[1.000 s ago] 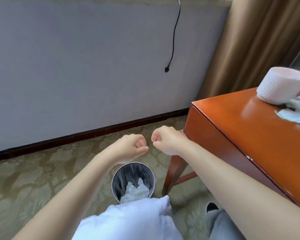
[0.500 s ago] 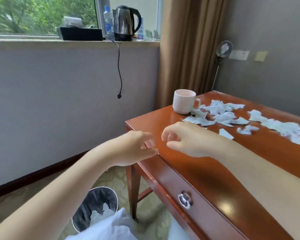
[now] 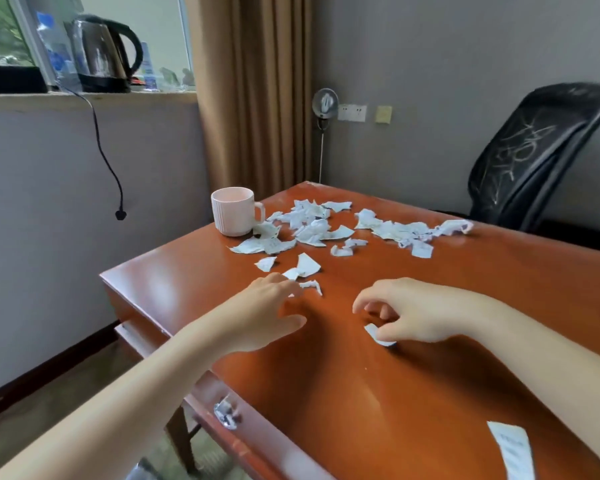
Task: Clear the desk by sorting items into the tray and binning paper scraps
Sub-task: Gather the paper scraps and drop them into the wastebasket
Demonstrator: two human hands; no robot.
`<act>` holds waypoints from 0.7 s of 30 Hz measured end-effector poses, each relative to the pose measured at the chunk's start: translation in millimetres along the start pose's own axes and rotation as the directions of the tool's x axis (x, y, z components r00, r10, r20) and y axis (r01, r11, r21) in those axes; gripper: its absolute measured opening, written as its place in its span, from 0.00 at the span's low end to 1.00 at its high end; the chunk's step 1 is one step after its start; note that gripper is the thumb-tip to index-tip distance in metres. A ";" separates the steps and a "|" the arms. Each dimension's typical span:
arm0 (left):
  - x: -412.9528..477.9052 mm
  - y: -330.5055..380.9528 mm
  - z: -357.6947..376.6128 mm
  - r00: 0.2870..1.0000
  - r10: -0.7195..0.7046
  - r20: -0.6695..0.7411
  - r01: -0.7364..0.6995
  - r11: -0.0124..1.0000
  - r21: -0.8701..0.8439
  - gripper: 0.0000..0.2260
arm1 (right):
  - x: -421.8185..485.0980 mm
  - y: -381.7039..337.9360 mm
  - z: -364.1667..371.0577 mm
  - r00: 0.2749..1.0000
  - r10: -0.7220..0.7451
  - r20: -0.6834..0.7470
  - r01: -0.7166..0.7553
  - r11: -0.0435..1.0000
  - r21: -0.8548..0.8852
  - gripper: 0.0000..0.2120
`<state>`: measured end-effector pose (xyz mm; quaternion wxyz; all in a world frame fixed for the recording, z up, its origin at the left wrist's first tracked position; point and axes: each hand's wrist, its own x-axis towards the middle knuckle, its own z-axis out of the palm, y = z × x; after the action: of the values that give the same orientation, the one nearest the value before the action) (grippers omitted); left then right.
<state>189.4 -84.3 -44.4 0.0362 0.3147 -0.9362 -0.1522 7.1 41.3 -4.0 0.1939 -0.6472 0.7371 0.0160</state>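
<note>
Several torn white paper scraps (image 3: 329, 226) lie scattered across the far half of the red-brown wooden desk (image 3: 378, 393). My left hand (image 3: 267, 310) is low over the desk near its left edge, fingers stretched out, fingertips at a small crumpled scrap (image 3: 310, 285). My right hand (image 3: 416, 310) is to its right with fingers curled, and its thumb pinches a small scrap (image 3: 376, 336) against the desk top. No tray or bin is in view.
A pale pink ribbed mug (image 3: 234, 211) stands at the desk's far left beside the scraps. A printed paper slip (image 3: 513, 452) lies at the near right. A black mesh chair (image 3: 534, 150) is behind the desk. A kettle (image 3: 101, 53) sits on the windowsill.
My view has swung up from the bin on the floor to the desk. Both hands moved from above the bin onto the desk top, and the right hand has taken a scrap.
</note>
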 end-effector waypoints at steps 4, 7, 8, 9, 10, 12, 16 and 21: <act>18.9 10.6 8.1 1.000 -0.012 -0.028 0.011 1.000 -0.012 0.16 | -2.4 6.2 9.4 0.998 -0.054 -0.017 0.054 0.998 0.023 0.12; 27.0 10.1 12.3 0.993 -0.034 -0.115 0.030 0.999 -0.031 0.16 | -0.1 12.8 14.2 0.996 -0.073 -0.047 0.077 0.994 0.080 0.06; 29.9 8.2 12.9 0.988 -0.051 -0.147 0.046 0.998 -0.038 0.17 | 0.6 15.4 14.7 0.996 -0.073 -0.047 0.077 0.993 0.088 0.06; 33.0 6.2 12.7 0.982 -0.070 -0.173 0.063 0.997 -0.046 0.17 | 1.3 17.7 14.9 0.996 -0.070 -0.047 0.074 0.993 0.094 0.07; 36.4 3.6 12.1 0.978 -0.092 -0.189 0.083 0.995 -0.056 0.18 | 2.1 19.8 14.7 0.996 -0.069 -0.051 0.074 0.992 0.103 0.08; 44.4 -2.7 10.0 0.969 -0.143 -0.200 0.136 0.990 -0.047 0.21 | 5.2 22.9 13.5 0.994 -0.069 -0.082 0.079 0.989 0.126 0.08; 61.4 -23.5 4.9 0.933 -0.285 -0.219 0.287 0.958 -0.023 0.31 | 23.0 31.0 3.1 0.973 -0.048 -0.226 0.098 0.972 0.212 0.06; 78.7 -48.7 1.8 0.881 -0.438 -0.180 0.431 0.899 -0.078 0.45 | 70.7 40.6 -12.7 0.929 0.021 -0.371 0.121 0.926 0.357 0.06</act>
<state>154.4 -167.8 -63.4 0.0974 0.5288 -0.8311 -0.1417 -41.5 -22.7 -23.2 0.1724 -0.6087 0.7326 -0.2511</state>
